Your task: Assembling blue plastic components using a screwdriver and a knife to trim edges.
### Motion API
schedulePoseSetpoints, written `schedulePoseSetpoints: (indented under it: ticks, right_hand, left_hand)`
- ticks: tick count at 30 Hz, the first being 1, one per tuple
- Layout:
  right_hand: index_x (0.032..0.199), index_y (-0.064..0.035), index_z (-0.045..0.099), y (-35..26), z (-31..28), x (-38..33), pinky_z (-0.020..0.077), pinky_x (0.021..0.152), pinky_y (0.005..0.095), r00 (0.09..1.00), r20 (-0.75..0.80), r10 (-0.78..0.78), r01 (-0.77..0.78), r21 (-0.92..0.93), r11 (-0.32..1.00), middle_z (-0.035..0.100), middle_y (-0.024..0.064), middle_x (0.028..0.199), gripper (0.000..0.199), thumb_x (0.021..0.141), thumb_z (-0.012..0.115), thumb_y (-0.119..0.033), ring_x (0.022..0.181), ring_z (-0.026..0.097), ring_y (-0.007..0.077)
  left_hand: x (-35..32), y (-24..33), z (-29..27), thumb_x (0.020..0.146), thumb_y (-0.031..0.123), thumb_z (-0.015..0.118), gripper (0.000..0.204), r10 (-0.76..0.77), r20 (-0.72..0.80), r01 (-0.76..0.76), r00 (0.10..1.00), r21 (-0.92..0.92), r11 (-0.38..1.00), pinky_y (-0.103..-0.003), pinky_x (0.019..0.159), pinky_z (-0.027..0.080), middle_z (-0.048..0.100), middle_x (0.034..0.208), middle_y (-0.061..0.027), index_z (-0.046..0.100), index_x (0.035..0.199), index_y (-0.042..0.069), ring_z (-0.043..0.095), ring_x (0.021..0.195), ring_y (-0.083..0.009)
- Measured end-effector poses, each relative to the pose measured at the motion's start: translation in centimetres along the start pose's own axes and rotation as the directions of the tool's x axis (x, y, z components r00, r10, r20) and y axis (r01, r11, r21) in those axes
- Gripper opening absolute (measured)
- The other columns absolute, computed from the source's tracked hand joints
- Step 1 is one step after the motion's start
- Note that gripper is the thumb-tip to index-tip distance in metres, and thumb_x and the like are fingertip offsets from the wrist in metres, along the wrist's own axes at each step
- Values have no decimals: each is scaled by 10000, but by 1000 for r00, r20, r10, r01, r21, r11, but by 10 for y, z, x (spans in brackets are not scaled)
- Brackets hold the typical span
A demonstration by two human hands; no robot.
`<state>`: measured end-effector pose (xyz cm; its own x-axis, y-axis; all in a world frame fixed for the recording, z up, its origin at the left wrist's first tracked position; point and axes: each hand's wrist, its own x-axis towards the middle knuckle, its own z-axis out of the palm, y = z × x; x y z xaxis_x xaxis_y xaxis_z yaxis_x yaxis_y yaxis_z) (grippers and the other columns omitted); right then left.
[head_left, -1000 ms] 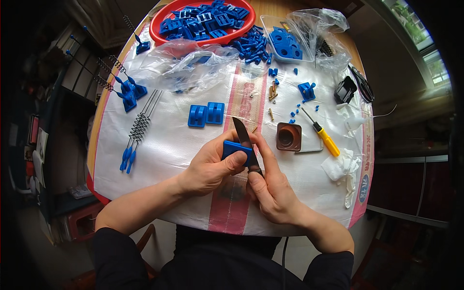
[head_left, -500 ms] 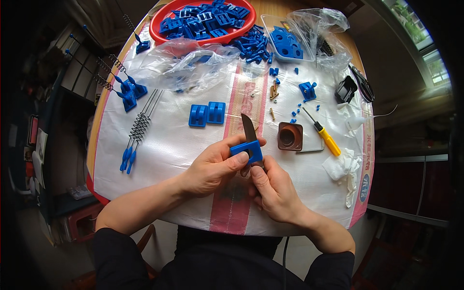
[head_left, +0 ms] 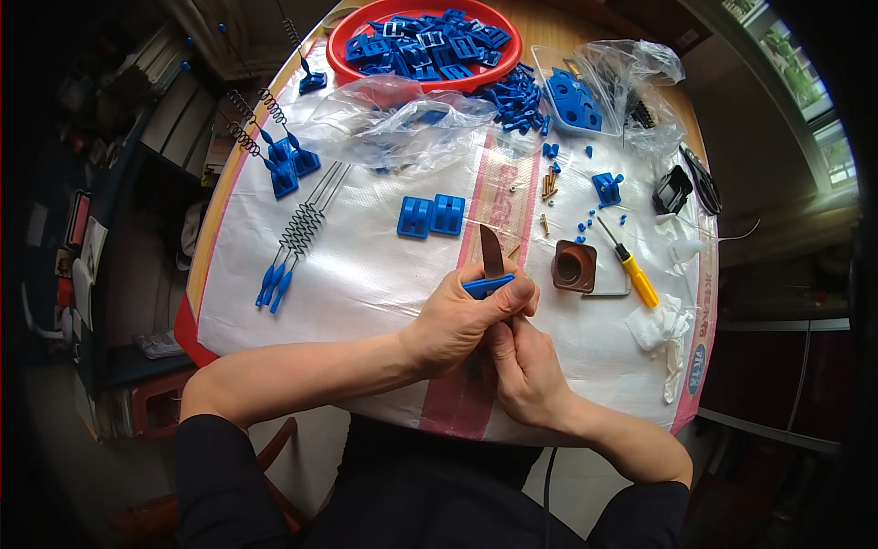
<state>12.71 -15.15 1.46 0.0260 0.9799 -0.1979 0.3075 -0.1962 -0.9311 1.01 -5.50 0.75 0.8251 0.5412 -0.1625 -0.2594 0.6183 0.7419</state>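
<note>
My left hand [head_left: 457,320] is closed around a blue plastic part [head_left: 483,288], with the thumb over its near side. A knife blade [head_left: 492,254] stands up beyond the part, tip pointing away from me. My right hand [head_left: 532,377] grips the knife below the part, and its fingers hide the handle. The two hands touch. Whether the blade passes through the part's opening or behind it is hidden. Two blue blocks with slots [head_left: 432,216] lie on the white sheet beyond my left hand.
At the back stands a red basin [head_left: 333,57] of blue parts, beside a clear tub and plastic bags [head_left: 393,114]. Springs [head_left: 304,229] lie left. A brown square container [head_left: 572,266], yellow screwdriver [head_left: 642,284], brass screws [head_left: 549,186] and crumpled tissue [head_left: 660,328] lie right.
The view has shifted, so the table appears farther right. My left hand has rolled over the blue part, its thumb now across it, and the part shows edge-on. The knife remains in my right hand.
</note>
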Motion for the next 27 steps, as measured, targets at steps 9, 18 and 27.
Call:
schedulePoseSetpoints:
  ticks: [9,18,27]
  right_hand:
    - [1041,18,539,7,7,2,464,633,403,972,-128,-195,199,19,980,596,168,797,286,1036,417,-241,713,603,334]
    - [752,-25,547,-20,-15,10,387,377,239,940,133,315,-337,507,793,488,39,529,552,1037,370,-463,383,452,107]
    - [982,-9,610,-19,-44,8,396,434,198,991,-90,101,-49,459,887,563,27,642,367,1053,420,-315,464,496,68]
  left_hand:
    - [10,-9,0,960,328,617,300,101,102,-100,990,-11,995,-352,861,472,571,876,-62,503,1044,63,564,891,-178]
    - [8,-7,-6,976,541,455,516,72,70,-39,995,-395,918,-429,999,456,574,1113,-116,476,1213,83,570,1085,-268]
    - [15,0,-16,1009,540,360,560,24,35,4,999,-643,766,-475,1060,428,611,1179,-217,553,1161,37,571,1166,-330]
